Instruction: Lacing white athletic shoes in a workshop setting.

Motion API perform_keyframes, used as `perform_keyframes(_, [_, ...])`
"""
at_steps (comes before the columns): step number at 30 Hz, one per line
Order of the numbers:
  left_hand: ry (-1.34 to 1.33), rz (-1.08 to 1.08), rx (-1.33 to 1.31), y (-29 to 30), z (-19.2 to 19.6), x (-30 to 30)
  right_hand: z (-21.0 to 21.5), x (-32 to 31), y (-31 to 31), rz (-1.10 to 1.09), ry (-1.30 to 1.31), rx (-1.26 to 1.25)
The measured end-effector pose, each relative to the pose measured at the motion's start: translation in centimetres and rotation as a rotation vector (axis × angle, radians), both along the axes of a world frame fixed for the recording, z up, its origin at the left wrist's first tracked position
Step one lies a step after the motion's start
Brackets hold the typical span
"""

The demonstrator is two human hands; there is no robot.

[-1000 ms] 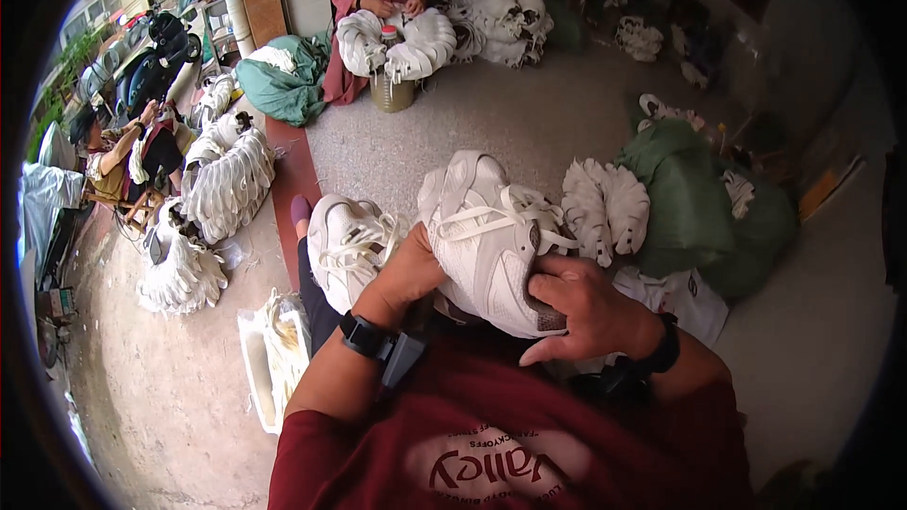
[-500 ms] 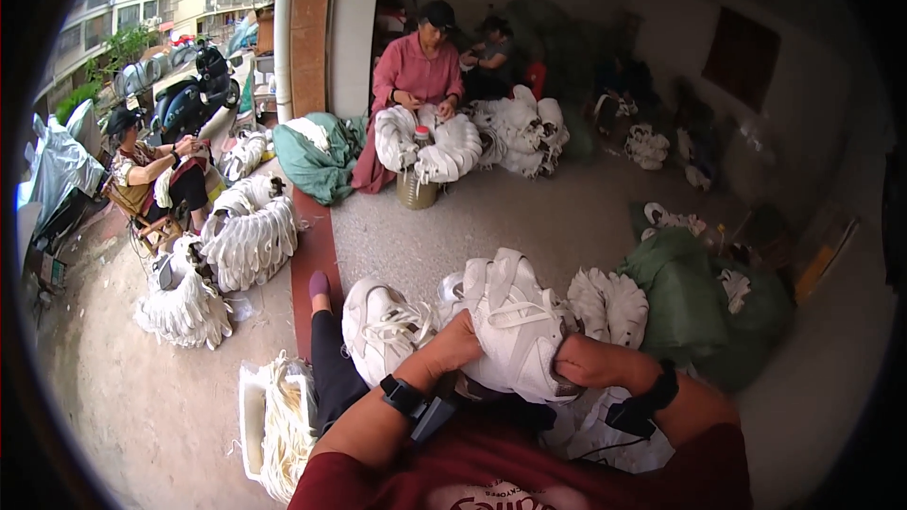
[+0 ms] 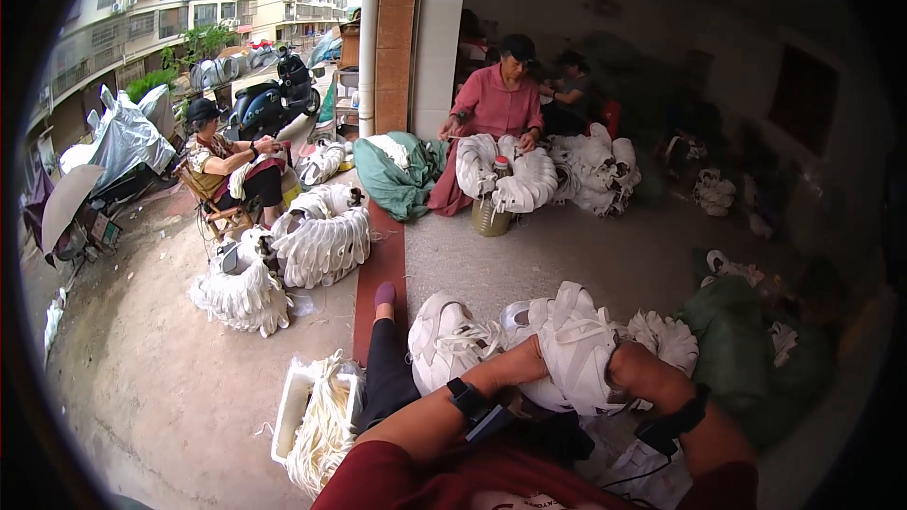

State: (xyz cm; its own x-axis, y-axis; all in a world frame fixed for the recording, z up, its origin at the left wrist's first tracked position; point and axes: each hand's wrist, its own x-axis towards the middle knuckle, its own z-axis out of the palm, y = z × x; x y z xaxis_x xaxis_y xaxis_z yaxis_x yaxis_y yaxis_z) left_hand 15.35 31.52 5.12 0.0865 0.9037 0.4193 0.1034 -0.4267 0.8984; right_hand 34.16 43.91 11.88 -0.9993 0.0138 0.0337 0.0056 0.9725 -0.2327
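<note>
A white sneaker upper (image 3: 578,345) with crossing straps and laces is held up before my lap, between my two hands. My left hand (image 3: 525,361) is closed against its left side, its fingertips hidden behind the upper. At the other end, my right hand (image 3: 644,374) reaches into the dark opening; its fingers are mostly out of sight, and it grips the upper there. Just left of it, over my leg, rests a second white laced sneaker upper (image 3: 446,345). More white uppers (image 3: 666,338) lie bunched beyond my right hand.
Left of my leg stands a white foam box (image 3: 291,411) full of pale laces (image 3: 326,430). Green sacks (image 3: 723,331) lie to the right. Ringed bundles of white uppers (image 3: 326,241) sit on the floor. A person in pink (image 3: 499,104) and a seated person outside (image 3: 222,165) handle similar pieces.
The whole view has swung left, so everything sits further right and lower in the picture. Both my hands still hold the sneaker upper. The person in pink has drawn one hand out sideways.
</note>
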Motion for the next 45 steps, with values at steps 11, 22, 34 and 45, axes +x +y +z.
perform_keyframes(11, [0.124,0.108,0.039,0.0,0.1,-0.2,0.1,0.1,-1.7,-0.149,0.279,-0.356])
perform_keyframes(22, [0.115,0.070,-0.071,-0.5,1.9,0.4,1.7,-0.5,-2.2,-0.004,0.038,-0.008])
perform_keyframes(34, [-0.022,0.160,-0.037,-0.6,1.4,0.7,2.5,-1.5,-1.9,0.123,0.022,0.359])
perform_keyframes(45, [-0.127,0.230,-0.057,-0.4,0.4,0.3,1.7,-1.8,-1.9,-0.246,0.135,-0.145])
